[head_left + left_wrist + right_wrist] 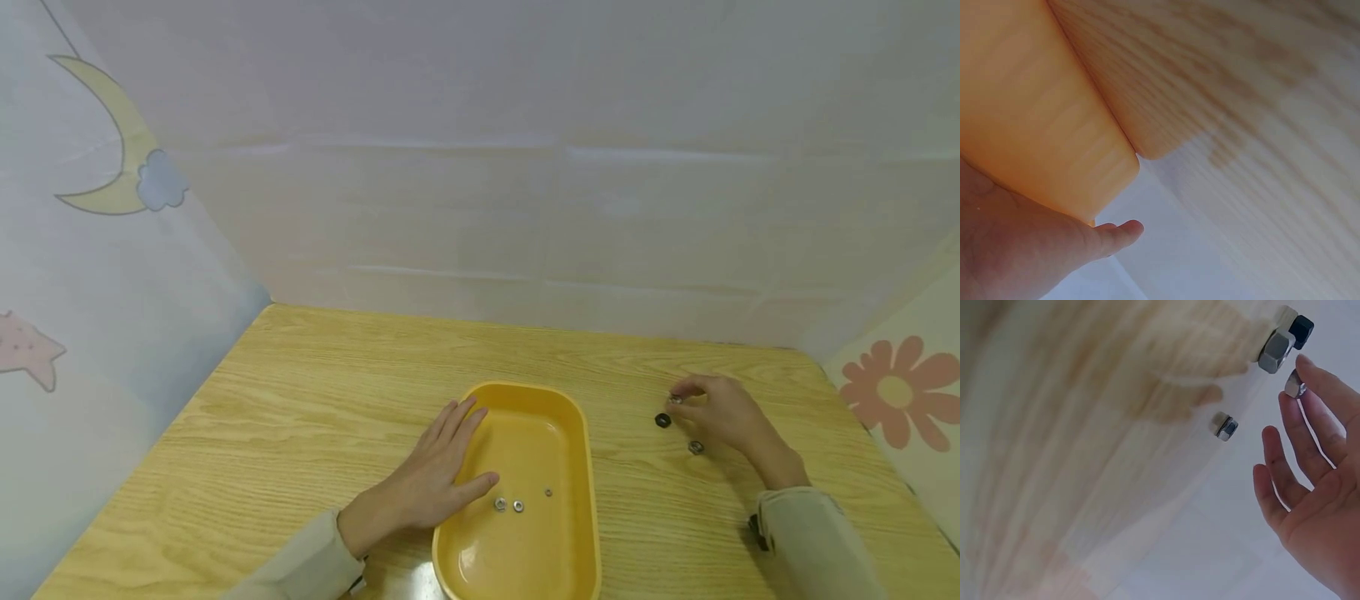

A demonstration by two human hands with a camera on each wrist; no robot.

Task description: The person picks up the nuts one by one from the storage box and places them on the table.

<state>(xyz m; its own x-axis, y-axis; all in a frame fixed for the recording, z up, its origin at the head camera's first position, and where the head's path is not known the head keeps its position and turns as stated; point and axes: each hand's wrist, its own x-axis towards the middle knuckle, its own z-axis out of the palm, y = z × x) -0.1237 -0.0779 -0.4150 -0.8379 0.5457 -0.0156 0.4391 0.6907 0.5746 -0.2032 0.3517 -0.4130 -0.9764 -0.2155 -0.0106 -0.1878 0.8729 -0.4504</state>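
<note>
On wood-grain table (330,375), yellow tray (528,446); creased pale backdrop (480,208) behind.

No label, brand or number can be read on the tray (525,550) or the nuts (663,421). The desk (337,375) and the cloth (480,208) along its far edge show no legible text either.

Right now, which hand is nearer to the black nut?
Right. The right hand is just beside the black nut, pinching a silver nut; the left hand is farther off, at the left edge of the tray.
</note>
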